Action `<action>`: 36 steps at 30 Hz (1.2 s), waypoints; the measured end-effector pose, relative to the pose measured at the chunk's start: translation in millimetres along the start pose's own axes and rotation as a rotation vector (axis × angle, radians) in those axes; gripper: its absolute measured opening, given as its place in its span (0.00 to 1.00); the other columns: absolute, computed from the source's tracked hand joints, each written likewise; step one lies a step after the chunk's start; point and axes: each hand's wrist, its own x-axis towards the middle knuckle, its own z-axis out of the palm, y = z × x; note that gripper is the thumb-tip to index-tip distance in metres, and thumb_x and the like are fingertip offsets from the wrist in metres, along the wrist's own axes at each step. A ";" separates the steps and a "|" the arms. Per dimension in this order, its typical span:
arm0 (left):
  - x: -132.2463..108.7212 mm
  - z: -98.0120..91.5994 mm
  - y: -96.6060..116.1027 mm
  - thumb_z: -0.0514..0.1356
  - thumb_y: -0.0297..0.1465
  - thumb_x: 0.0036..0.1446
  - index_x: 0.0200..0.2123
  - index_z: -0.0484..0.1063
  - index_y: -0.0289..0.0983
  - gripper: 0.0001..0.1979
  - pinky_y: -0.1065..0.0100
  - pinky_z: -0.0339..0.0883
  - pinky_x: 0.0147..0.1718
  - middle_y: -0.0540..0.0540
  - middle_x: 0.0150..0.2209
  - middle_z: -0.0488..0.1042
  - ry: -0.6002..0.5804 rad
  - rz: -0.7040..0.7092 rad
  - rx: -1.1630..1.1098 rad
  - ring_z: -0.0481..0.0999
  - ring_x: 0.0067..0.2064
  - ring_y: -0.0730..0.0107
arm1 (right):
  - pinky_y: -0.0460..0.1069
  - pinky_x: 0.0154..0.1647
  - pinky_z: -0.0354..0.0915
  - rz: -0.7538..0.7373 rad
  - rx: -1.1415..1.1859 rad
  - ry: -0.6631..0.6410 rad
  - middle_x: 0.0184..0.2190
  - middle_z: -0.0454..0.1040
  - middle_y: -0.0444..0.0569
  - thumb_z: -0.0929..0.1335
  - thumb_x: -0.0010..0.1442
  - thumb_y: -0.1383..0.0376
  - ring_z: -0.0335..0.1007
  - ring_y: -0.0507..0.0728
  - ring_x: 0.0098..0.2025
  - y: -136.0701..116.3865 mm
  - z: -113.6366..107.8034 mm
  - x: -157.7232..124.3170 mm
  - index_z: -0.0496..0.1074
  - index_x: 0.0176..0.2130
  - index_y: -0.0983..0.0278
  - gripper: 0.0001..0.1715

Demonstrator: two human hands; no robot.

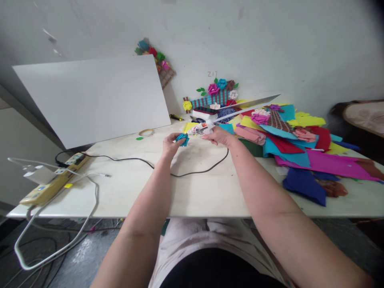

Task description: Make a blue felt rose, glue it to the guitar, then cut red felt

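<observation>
Blue paper flower [183, 140] is pinched between the fingers of the left hand [170, 145]. White glue gun [204, 127], gripped by the right hand's [221, 137] fingers, is held just beside it.

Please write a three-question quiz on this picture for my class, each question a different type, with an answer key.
1. Multiple choice: what does the right hand hold?
a) a pair of scissors
b) a glue gun
c) a phone

2. True or false: the power strip lies to the right of both hands.

3. Fill in the gap: the flower in the left hand is coloured ____.

Key:
1. b
2. False; it lies to the left of both hands, on the table.
3. blue
</observation>
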 end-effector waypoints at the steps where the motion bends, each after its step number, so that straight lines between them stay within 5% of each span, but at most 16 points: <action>1: 0.2 -0.2 -0.6 0.69 0.32 0.36 0.31 0.77 0.34 0.15 0.68 0.69 0.31 0.46 0.28 0.75 0.001 0.000 0.000 0.73 0.29 0.70 | 0.43 0.11 0.49 0.001 -0.005 0.001 0.14 0.60 0.39 0.72 0.48 0.63 0.49 0.45 0.13 -0.7 -0.2 -0.4 0.65 0.27 0.66 0.13; 11: 4.1 -3.8 -11.2 0.69 0.33 0.37 0.32 0.77 0.34 0.15 0.67 0.70 0.32 0.46 0.28 0.75 -0.008 0.013 -0.016 0.73 0.29 0.70 | 0.42 0.11 0.48 -0.012 0.018 0.011 0.13 0.60 0.38 0.72 0.47 0.63 0.50 0.45 0.13 -0.1 -1.4 -0.3 0.69 0.33 0.67 0.14; 36: 4.8 -3.7 -10.4 0.68 0.33 0.37 0.32 0.77 0.35 0.15 0.66 0.70 0.32 0.47 0.28 0.76 0.003 -0.003 -0.019 0.73 0.28 0.70 | 0.44 0.13 0.49 -0.108 0.116 0.011 0.11 0.57 0.36 0.73 0.44 0.57 0.49 0.45 0.12 10.9 -6.1 3.6 0.64 0.24 0.65 0.18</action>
